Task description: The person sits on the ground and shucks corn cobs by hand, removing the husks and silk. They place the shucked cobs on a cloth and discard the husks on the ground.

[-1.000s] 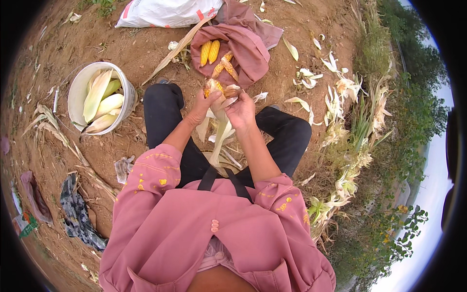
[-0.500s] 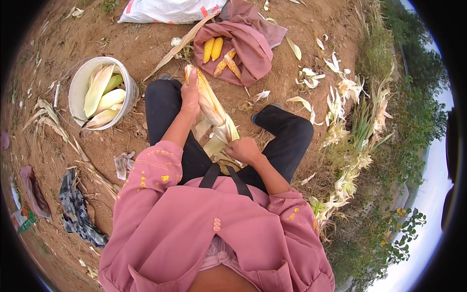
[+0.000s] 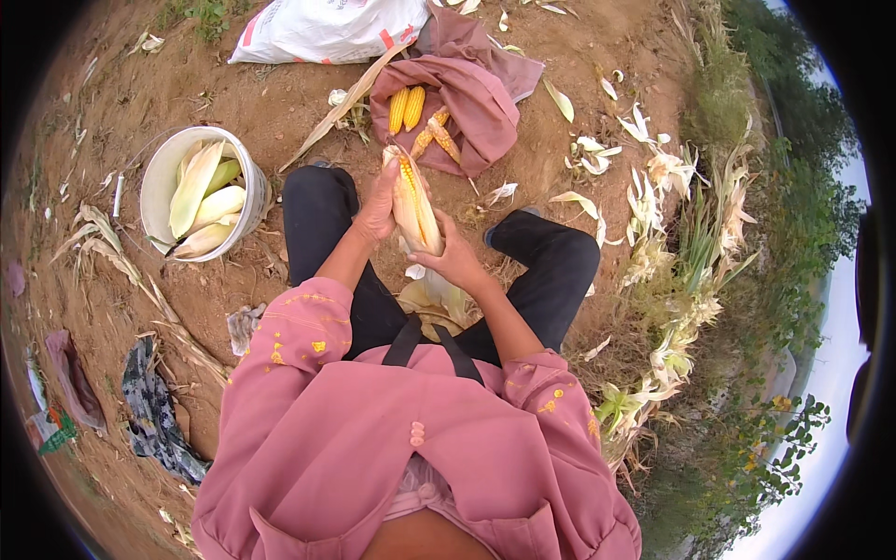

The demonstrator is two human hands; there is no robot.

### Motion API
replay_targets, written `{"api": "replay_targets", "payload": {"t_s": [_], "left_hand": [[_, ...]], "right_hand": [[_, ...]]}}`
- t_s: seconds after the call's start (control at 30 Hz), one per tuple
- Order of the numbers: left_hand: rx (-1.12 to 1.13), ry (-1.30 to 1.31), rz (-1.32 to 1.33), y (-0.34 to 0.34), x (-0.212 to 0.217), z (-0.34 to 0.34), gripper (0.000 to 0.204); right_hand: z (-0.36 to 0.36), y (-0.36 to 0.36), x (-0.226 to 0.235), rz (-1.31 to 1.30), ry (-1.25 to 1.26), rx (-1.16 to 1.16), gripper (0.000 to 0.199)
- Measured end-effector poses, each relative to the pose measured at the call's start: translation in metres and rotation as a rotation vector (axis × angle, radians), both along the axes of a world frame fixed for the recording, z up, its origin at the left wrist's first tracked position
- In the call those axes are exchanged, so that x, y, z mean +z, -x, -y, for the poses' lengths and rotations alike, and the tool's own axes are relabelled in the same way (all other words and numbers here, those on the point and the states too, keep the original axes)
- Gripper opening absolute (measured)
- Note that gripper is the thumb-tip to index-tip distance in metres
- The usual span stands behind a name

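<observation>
I sit on bare dirt with my knees apart. Both hands hold one corn cob, pale husk partly peeled so a strip of yellow kernels shows. My left hand grips its upper left side. My right hand holds its lower end from the right. Loose husk leaves lie between my legs under the cob. Several husked yellow cobs rest on a mauve cloth just beyond the held cob.
A white bucket with several unhusked cobs stands to my left. A white sack lies at the top. Torn husks and green plants line the right side. Dark rags lie at lower left.
A second ago both hands were up by the cloth. Then my right hand dropped low with the husks. Now both hands have closed together on the partly peeled cob.
</observation>
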State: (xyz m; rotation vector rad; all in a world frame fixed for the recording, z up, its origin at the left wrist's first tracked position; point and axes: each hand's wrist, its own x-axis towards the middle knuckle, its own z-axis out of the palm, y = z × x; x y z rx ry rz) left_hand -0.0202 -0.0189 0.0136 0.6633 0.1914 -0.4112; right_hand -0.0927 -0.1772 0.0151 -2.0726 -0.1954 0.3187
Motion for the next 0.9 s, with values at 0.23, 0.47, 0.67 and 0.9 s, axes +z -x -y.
{"api": "replay_targets", "payload": {"t_s": [0.23,0.47,0.67,0.9], "left_hand": [[0.21,-0.922,0.449,0.02,-0.01,0.019,0.052],[0.089,-0.524,0.192,0.027,-0.005,0.028,0.039],[0.211,0.278,-0.152,0.034,0.003,0.04,0.039],[-0.016,0.27,-0.127,0.051,-0.009,-0.005,0.028]], "right_hand": [[-0.019,0.009,-0.016,-0.06,-0.019,-0.203,0.081],[-0.008,0.011,-0.022,-0.067,-0.182,-0.316,0.066],[-0.007,-0.002,-0.009,-0.134,-0.539,-0.53,0.044],[0.032,-0.021,-0.004,-0.135,-1.021,-1.005,0.049]]}}
